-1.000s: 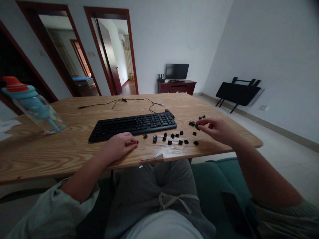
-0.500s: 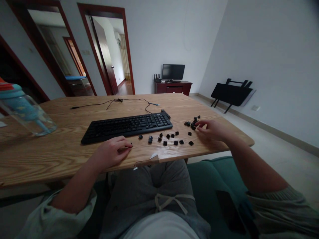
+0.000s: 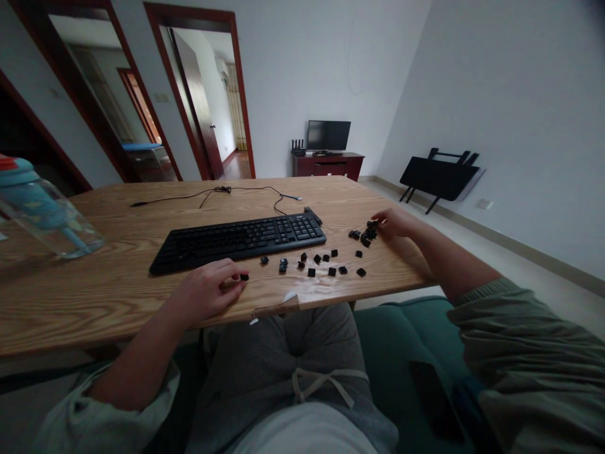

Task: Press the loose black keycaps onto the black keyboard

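Observation:
A black keyboard (image 3: 241, 238) lies on the wooden table, with a patch of its keys looking uneven at the left and middle. In front of its near edge rests my left hand (image 3: 210, 290), thumb and fingers closed on a small black keycap (image 3: 244, 277). Several loose keycaps (image 3: 312, 272) are scattered to the right of that hand. Farther right, a small heap of keycaps (image 3: 366, 239) sits beside my right hand (image 3: 397, 225). Its fingertips are pinched together on a keycap at the heap's far edge, partly hidden by the fingers.
A clear bottle with a blue lid (image 3: 57, 208) stands at the left. Behind the keyboard runs a thin black cable (image 3: 184, 197). At the table's near edge, a bit of clear film or tape (image 3: 289, 299) sticks up. A dark phone-like object (image 3: 435, 400) lies on the green seat.
My right hand has moved slightly away from me, from the heap's near right side to its far edge. My left hand stays almost in place, its keycap now showing more.

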The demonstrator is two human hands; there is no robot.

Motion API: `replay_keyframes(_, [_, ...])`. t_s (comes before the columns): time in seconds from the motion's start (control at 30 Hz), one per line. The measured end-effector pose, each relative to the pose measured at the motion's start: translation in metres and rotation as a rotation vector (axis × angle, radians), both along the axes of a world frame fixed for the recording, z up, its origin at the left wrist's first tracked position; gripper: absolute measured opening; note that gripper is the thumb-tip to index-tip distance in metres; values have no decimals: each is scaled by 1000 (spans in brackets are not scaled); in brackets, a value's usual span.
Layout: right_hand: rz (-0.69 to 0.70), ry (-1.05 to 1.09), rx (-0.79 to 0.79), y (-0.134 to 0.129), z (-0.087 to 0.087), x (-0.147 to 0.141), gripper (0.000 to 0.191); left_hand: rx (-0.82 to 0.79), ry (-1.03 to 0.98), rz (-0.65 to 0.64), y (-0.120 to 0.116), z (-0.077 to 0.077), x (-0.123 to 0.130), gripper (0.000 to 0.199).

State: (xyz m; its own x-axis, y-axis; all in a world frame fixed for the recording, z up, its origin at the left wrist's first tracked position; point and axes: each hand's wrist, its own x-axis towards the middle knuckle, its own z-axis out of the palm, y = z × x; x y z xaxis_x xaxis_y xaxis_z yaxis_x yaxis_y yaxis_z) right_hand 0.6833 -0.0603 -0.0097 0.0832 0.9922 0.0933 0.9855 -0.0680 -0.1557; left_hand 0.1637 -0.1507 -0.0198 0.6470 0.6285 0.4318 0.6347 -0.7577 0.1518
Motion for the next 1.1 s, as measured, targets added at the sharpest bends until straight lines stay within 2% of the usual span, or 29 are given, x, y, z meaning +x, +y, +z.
replay_keyframes(0.1, [29, 46, 7, -6, 2, -3, 29, 7, -10, -3, 0, 0, 0, 21])
replay_keyframes(0.23, [78, 196, 175, -31, 14, -33, 25, 12, -30, -3, -1, 1, 1, 21])
replay_keyframes(0.3, [185, 268, 291, -50, 24, -64, 24, 19, -44, 0, -1, 2, 2, 20])
replay_keyframes(0.4, [375, 227, 458, -81, 41, -119, 24, 14, -60, 0, 0, 3, 4, 20])
replay_keyframes(0.47, [547, 233, 507, -98, 52, -151, 20, 7, -63, -4, -1, 3, 4, 20])
replay_keyframes(0.6, [718, 260, 607, -118, 63, -190, 15, 10, -86, -11, -3, 1, 1, 20])
replay_keyframes(0.8, [784, 302, 620, -122, 61, -202, 18, 62, -98, -18, -5, -2, -1, 20])
replay_keyframes(0.97, [692, 282, 551, -117, 62, -189, 22, 82, -87, -21, -6, -4, 0, 21])
replay_keyframes(1.03, [682, 259, 505, -116, 53, -186, 23, 81, -85, -21, -7, -4, 0, 21])
replay_keyframes(1.1, [741, 195, 433, -117, 37, -188, 23, 80, -74, -12, -7, -3, 0, 21])
